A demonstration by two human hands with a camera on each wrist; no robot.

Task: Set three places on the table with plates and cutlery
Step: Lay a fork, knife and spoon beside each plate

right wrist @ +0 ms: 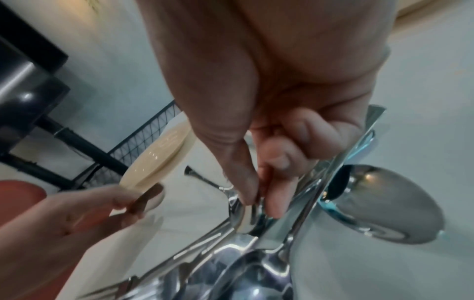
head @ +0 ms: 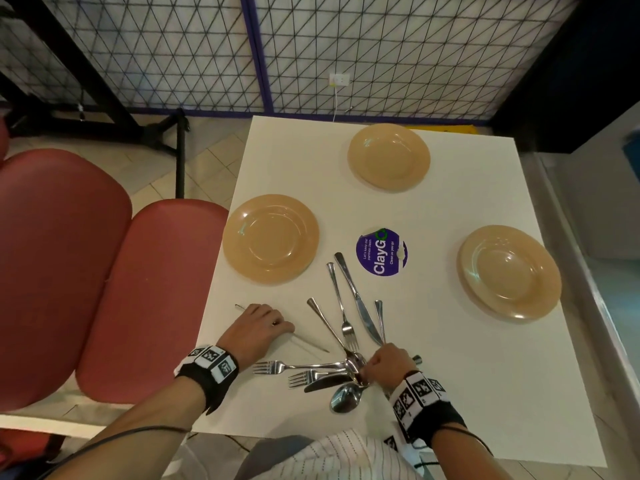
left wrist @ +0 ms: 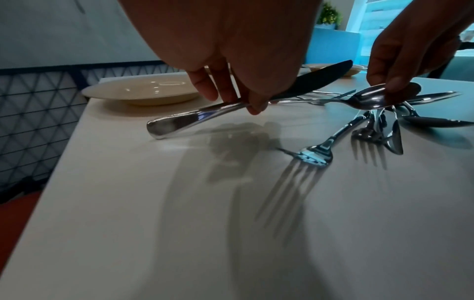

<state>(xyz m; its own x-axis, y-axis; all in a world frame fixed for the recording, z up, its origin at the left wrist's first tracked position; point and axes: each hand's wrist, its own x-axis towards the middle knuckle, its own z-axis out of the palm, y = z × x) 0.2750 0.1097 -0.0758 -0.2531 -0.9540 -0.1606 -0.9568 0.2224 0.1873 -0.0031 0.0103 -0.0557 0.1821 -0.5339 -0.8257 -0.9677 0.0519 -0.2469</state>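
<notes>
Three tan plates lie on the white table [head: 450,209]: one at the left [head: 270,238], one at the far side [head: 388,156], one at the right [head: 509,273]. My left hand [head: 265,325] pinches a table knife [left wrist: 195,117] near the table's left edge, blade tilted up. A loose pile of forks, knives and spoons [head: 343,355] fans out near the front. My right hand [head: 384,363] pinches the bowl of a spoon [left wrist: 369,98] in that pile, thumb and fingertips [right wrist: 274,205] on it.
A purple round sticker [head: 381,251] sits mid-table between the plates. Red padded seats [head: 104,289] stand left of the table. A wire mesh partition [head: 311,53] runs behind it. A metal ledge [head: 595,306] borders the right side.
</notes>
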